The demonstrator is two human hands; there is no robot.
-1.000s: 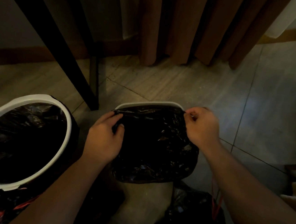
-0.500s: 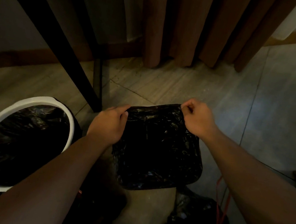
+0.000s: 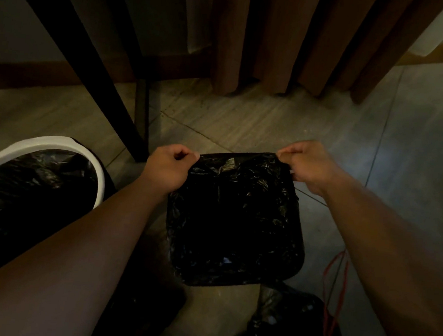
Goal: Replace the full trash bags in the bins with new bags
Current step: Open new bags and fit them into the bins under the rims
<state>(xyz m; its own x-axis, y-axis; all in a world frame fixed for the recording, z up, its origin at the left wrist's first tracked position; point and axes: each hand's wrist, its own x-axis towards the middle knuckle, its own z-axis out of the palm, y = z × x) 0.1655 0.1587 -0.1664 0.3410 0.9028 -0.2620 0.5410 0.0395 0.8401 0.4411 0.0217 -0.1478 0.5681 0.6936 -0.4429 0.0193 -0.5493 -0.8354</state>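
You hold the bag (image 3: 234,218) by its far edge. Your left hand (image 3: 169,168) pinches the far left corner. Your right hand (image 3: 310,165) pinches the far right corner. The fingers of both hands are curled tight on the thin plastic. The bag sits low in front of you, pulled flat and square. I think it is spread over a bin that it hides.

What can go wrong?
- If you pull too hard, the thin plastic may rip at your fingers.
- If you let one corner go first, that edge may pop off and the bag may slide down inside.
- If the near edge is not tucked well, it may lift when you tug the far side.
- It is dark here, so a small tear would be hard to spot.

Now count.
- Two hands, with one bag in them.
- One white bin (image 3: 55,143) left of the bag, with one black liner inside.
- One full bag (image 3: 289,318) nearer you than the bag, with one red string (image 3: 329,330).
- One dark lump left of the full bag, too dim to tell what it is.
- Two table legs (image 3: 81,59) beyond the bag, to its left.
- One curtain (image 3: 281,38) beyond the bag.
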